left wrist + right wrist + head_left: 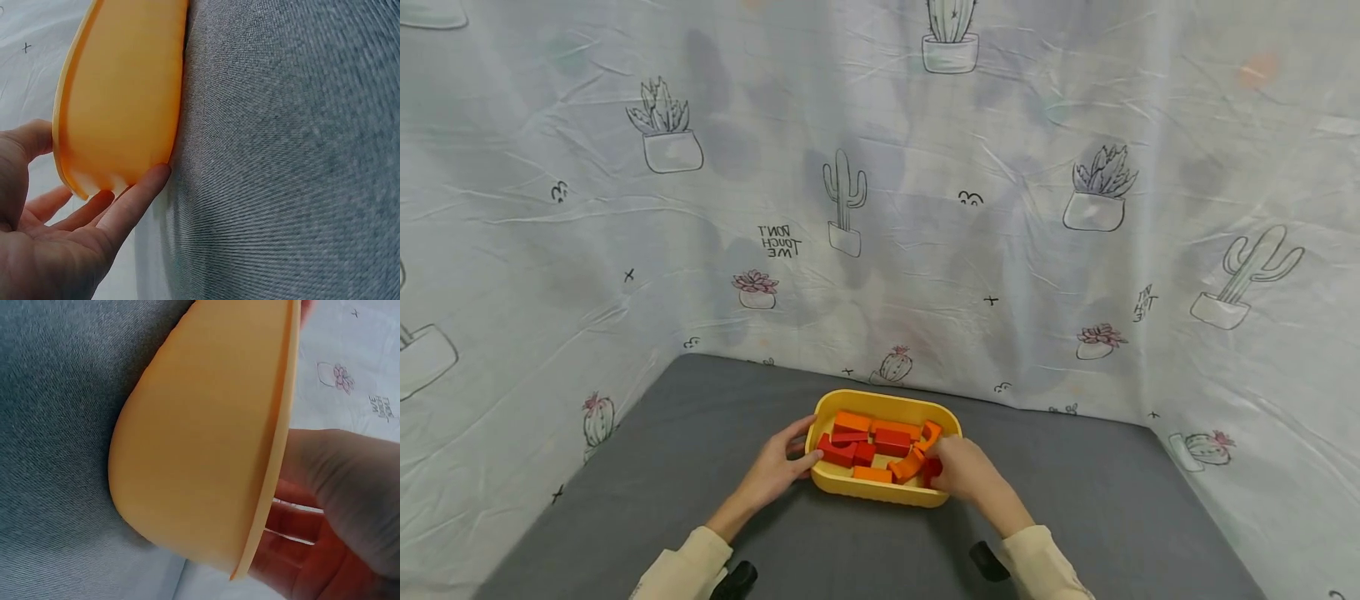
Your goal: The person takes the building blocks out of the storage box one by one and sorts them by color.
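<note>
A yellow plastic tub [880, 492] stands on the grey surface, holding several red and orange toy blocks. My left hand [778, 462] grips its left end, thumb over the rim and fingers against the outer wall; in the left wrist view those fingers [134, 206] touch the tub's end. Over the right end, my right hand [966, 471] reaches inside, beside a red block [933, 472]. The rim hides its fingertips in the right wrist view, so whether they pinch that block is not shown. Orange curved blocks [907, 465] lie just left of this hand.
A red block with a curved notch [837, 450] lies at the tub's left end, with orange blocks [872, 475] along the near side. Grey cloth [1097, 500] covers the table. Behind and at the sides hangs a pale curtain [880, 317] with printed cacti.
</note>
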{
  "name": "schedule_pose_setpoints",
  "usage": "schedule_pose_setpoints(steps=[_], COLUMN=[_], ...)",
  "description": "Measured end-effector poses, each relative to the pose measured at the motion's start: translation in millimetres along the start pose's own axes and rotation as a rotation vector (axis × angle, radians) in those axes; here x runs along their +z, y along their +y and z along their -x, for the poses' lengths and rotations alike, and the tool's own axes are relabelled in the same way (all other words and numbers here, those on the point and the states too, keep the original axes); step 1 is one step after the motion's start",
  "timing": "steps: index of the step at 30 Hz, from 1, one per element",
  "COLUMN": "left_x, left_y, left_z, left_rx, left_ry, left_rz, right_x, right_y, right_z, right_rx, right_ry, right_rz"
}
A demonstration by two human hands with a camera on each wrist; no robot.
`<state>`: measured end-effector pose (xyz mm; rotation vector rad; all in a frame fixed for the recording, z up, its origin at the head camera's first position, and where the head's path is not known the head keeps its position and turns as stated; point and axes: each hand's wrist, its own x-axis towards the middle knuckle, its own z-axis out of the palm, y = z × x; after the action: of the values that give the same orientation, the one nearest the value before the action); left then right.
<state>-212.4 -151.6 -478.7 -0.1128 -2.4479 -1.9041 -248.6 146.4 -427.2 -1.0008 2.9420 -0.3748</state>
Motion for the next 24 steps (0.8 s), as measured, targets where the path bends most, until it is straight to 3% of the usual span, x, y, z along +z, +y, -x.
schedule_pose_setpoints(steps=[7,17,24], left_x=[0.2,2.0,1.2], left_y=[1.5,0.7,1.6], left_z=[0.3,-0.7,0.7], left_rx=[0.001,-0.029,-0.034], left_ry=[0.001,0.023,0.010], left_rz=[-0.008,-0.034,0.000], right_x=[-0.7,-2.2,-6.3], right_y=[4.9,13.2,19.7], right_z=[6.8,12.6,17.5], right_rx=[-0.005,-0.015,0.013], right_ry=[0.070,0.176,0.245], right_rz=[-0.126,-0.163,-0.231])
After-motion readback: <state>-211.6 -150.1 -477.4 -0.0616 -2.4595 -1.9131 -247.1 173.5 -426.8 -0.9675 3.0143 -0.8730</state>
